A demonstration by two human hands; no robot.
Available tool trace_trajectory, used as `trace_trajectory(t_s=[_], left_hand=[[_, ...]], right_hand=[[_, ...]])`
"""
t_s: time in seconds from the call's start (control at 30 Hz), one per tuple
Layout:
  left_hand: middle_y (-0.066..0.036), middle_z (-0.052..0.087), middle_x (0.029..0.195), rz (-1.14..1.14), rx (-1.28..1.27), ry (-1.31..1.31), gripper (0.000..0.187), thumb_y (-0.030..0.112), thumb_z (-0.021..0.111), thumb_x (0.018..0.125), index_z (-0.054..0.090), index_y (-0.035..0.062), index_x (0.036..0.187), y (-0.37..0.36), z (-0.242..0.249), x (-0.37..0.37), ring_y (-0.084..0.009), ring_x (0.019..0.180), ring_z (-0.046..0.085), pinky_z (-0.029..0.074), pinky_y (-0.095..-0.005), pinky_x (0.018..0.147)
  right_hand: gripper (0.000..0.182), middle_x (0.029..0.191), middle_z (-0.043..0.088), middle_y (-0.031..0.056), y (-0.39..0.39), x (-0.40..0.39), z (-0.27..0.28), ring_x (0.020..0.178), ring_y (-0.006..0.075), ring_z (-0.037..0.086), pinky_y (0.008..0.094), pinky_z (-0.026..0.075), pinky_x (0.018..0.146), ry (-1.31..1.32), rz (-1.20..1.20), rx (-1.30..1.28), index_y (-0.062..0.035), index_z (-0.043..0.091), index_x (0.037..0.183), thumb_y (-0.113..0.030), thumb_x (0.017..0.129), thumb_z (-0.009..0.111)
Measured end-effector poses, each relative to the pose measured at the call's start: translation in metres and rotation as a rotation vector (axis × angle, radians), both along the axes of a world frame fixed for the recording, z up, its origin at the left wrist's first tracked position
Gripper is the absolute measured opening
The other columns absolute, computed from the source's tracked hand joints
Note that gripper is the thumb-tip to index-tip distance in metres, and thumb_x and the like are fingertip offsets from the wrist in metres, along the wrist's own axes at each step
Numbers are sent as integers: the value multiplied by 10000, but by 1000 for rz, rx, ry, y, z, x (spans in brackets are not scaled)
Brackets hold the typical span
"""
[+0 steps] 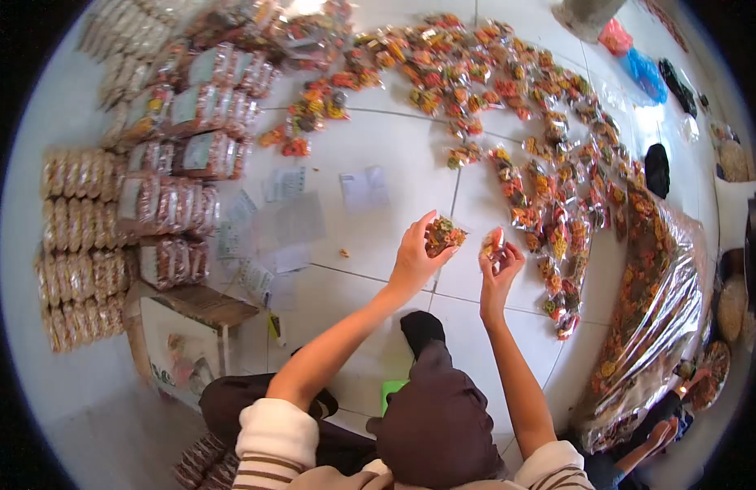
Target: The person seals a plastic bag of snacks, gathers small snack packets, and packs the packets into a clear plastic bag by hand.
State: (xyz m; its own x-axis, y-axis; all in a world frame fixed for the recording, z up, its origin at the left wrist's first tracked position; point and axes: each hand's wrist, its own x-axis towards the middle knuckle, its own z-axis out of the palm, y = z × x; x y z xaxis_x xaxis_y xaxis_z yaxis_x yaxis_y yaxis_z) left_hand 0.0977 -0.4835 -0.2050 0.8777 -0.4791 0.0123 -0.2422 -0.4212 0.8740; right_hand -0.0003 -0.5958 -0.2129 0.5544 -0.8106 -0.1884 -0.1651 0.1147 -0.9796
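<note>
My left hand (414,260) is raised over the white tiled floor and holds a small clear packet of orange and brown snacks (444,235) between thumb and fingers. Close beside it, my right hand (500,263) pinches another small snack packet (492,241) with red and yellow pieces. The two hands are a few centimetres apart. My knee in dark trousers (435,408) rises below them.
Several small snack packets lie in an arc (549,122) across the floor. Stacks of larger wrapped packs (190,155) fill the left. A big clear sack of snacks (655,302) lies at right. Paper labels (296,216) are scattered mid-floor. A low wooden stool (202,306) stands lower left. Another person's hand (664,433) shows at bottom right.
</note>
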Motion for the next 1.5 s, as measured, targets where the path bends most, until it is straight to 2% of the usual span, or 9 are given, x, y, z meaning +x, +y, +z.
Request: trace_trajectory(t_s=[0.37, 0.47, 0.63, 0.77, 0.87, 1.0, 1.1, 1.37, 1.5], left_hand=[[-81, 493, 1108, 156, -567, 227, 496, 193, 498, 868, 283, 79, 1300, 160, 203, 13, -163, 969, 517, 434, -309, 832], [-79, 494, 1143, 232, -914, 648, 501, 457, 326, 888, 366, 99, 1237, 208, 225, -2, -184, 1003, 518, 428, -445, 862], [-90, 510, 1117, 46, -1215, 802, 525, 515, 318, 868, 421, 103, 1176, 265, 262, -20, -254, 988, 528, 413, -445, 890], [-86, 517, 1101, 40, -1180, 639, 503, 509, 338, 866, 435, 108, 1153, 293, 271, -32, -254, 968, 534, 424, -408, 878], [-55, 525, 1056, 241, -1173, 564, 491, 520, 355, 859, 424, 150, 1175, 309, 268, -28, -174, 914, 548, 464, -349, 772], [-42, 515, 1093, 282, -1058, 469, 612, 619, 298, 819, 414, 155, 1200, 326, 287, -42, -160, 1016, 503, 442, -352, 829], [-18, 505, 1107, 252, -1145, 490, 633, 641, 272, 807, 397, 167, 1209, 341, 283, -44, -135, 1047, 480, 400, -339, 882], [-45, 237, 1295, 444, -960, 176, 746, 632, 306, 804, 28, 212, 1354, 395, 255, -67, -172, 1175, 322, 345, -321, 906], [-87, 112, 1309, 618, -781, -83, 735, 548, 325, 856, -81, 186, 1350, 410, 254, -74, -212, 1217, 187, 255, -322, 955]], right_hand=[[555, 1197, 374, 92, 112, 83, 195, 1107, 187, 395, 329, 356, 930, -572, 969, 232, -77, 251, 1222, 56, 760, 529], [544, 1155, 441, 75, 158, 92, 229, 1036, 225, 425, 347, 346, 923, -715, 1090, -345, -92, 380, 1211, 79, 724, 551], [546, 1100, 499, 51, 215, 87, 289, 1028, 277, 396, 345, 393, 874, -656, 1203, -920, -129, 489, 1134, 117, 651, 550], [600, 1222, 433, 108, 253, 87, 299, 1029, 280, 399, 283, 478, 678, -633, 1341, -816, -111, 418, 1183, 135, 644, 516], [603, 1358, 229, 158, 286, 75, 307, 1230, 317, 271, 361, 365, 917, -615, 1473, -599, -38, 325, 1118, 32, 607, 637], [609, 1344, 248, 182, 314, 63, 306, 1226, 297, 298, 382, 317, 947, -862, 1299, -969, -43, 324, 994, -13, 549, 739], [581, 1325, 287, 179, 334, 79, 279, 1196, 289, 345, 377, 347, 932, -893, 1360, -410, -55, 310, 948, 3, 557, 737], [544, 1278, 343, 205, 384, 83, 266, 1103, 292, 445, 351, 395, 893, -780, 1481, -458, -55, 284, 887, 30, 576, 722], [732, 1252, 344, 159, 412, 76, 259, 1143, 268, 401, 348, 388, 910, -829, 1465, -353, -17, 292, 1151, 29, 566, 729]])
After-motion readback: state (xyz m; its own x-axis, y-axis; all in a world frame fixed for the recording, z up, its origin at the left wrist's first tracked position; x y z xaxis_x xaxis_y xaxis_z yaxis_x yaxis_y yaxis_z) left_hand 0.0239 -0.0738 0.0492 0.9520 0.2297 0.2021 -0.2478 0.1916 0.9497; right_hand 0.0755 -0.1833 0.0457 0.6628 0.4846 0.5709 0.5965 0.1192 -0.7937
